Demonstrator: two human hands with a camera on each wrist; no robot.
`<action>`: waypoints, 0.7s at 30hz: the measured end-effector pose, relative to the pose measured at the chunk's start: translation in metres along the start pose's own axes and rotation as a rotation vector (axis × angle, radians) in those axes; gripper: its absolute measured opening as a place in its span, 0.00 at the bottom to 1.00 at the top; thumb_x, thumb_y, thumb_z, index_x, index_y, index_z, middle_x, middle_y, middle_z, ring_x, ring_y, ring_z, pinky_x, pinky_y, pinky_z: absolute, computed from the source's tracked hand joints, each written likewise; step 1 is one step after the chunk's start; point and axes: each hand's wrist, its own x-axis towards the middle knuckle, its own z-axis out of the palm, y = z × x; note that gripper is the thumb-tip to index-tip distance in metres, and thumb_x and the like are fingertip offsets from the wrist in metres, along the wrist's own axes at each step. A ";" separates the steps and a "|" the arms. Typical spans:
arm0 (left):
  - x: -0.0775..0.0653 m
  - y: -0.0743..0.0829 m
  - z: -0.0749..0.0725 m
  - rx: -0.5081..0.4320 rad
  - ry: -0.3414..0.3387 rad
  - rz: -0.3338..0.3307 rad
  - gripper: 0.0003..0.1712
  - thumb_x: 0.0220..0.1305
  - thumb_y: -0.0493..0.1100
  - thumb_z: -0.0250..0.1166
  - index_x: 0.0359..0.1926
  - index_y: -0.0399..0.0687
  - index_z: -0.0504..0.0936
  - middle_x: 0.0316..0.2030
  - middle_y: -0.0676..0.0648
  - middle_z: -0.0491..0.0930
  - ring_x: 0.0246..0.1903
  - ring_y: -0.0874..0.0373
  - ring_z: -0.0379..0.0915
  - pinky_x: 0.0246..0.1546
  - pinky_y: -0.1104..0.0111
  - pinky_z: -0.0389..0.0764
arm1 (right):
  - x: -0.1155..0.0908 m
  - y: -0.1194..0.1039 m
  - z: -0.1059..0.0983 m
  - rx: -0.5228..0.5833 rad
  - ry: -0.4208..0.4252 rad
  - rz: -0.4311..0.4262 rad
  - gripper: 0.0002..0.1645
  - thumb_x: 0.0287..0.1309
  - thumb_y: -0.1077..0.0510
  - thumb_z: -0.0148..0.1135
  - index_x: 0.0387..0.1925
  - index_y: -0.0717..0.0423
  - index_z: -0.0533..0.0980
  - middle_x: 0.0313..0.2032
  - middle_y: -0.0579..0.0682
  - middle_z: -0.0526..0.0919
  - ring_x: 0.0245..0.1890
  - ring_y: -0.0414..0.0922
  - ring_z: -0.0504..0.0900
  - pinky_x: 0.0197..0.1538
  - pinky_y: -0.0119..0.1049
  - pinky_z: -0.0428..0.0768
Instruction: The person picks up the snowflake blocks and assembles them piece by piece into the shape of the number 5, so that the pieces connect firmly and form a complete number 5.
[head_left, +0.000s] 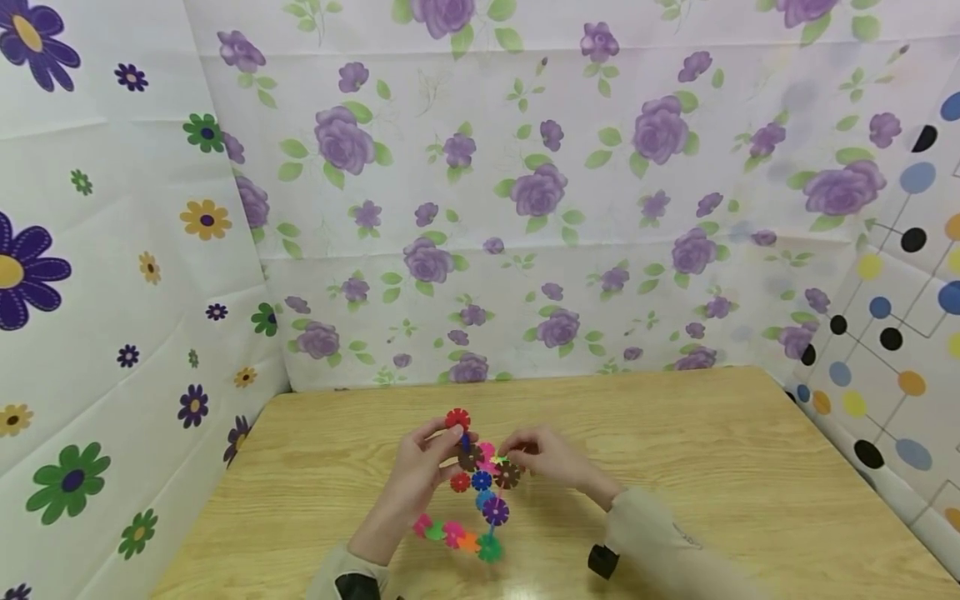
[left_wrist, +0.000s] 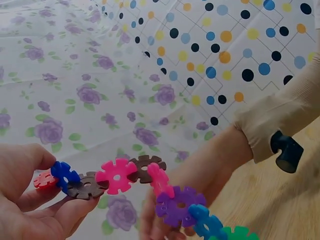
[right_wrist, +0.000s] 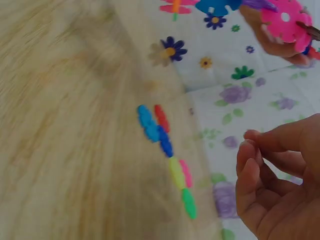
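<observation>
My left hand [head_left: 416, 467] pinches one end of a chain of notched plastic snowflake discs, its thumb by the red disc [head_left: 457, 419] and blue disc [left_wrist: 65, 177]. From there the chain runs through brown, pink and purple discs [head_left: 495, 511] to a green disc [head_left: 490, 548]. Orange, pink and green discs carry on to the left. My right hand [head_left: 547, 457] hovers just right of the chain. Its fingers [right_wrist: 272, 137] are loosely curled together in the right wrist view, with nothing showing between them.
Below the right hand, a separate joined group of discs [right_wrist: 164, 141] in light blue, red, blue, yellow, pink and green lies on the wooden table [head_left: 675, 467]. Patterned cloth walls [head_left: 525, 250] stand behind and at both sides of the table.
</observation>
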 end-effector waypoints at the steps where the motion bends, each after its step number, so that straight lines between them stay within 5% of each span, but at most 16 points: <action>1: 0.000 0.001 -0.001 0.001 -0.006 0.004 0.16 0.68 0.45 0.61 0.49 0.38 0.76 0.38 0.48 0.87 0.39 0.57 0.83 0.39 0.67 0.85 | 0.001 0.004 0.003 -0.024 -0.014 0.003 0.11 0.66 0.63 0.55 0.44 0.56 0.82 0.40 0.53 0.85 0.31 0.47 0.80 0.31 0.33 0.79; 10: 0.000 0.003 0.000 -0.018 0.022 0.031 0.16 0.68 0.43 0.61 0.50 0.36 0.78 0.36 0.50 0.87 0.39 0.58 0.83 0.39 0.68 0.85 | 0.003 0.021 0.035 -0.170 -0.126 -0.041 0.11 0.57 0.66 0.64 0.42 0.53 0.83 0.25 0.44 0.81 0.19 0.31 0.66 0.25 0.23 0.67; 17: 0.000 0.003 0.000 -0.003 0.025 0.018 0.16 0.67 0.44 0.62 0.50 0.37 0.78 0.36 0.50 0.88 0.39 0.58 0.83 0.38 0.69 0.85 | 0.004 0.014 0.046 -0.280 -0.086 -0.122 0.09 0.58 0.57 0.67 0.42 0.52 0.83 0.40 0.46 0.85 0.39 0.36 0.79 0.43 0.29 0.78; 21: 0.001 0.001 0.001 -0.006 0.011 0.013 0.15 0.67 0.45 0.62 0.48 0.39 0.79 0.36 0.50 0.88 0.38 0.58 0.84 0.39 0.69 0.85 | 0.006 0.011 0.048 -0.330 -0.107 -0.116 0.05 0.60 0.55 0.65 0.37 0.50 0.82 0.37 0.43 0.85 0.40 0.37 0.81 0.47 0.30 0.79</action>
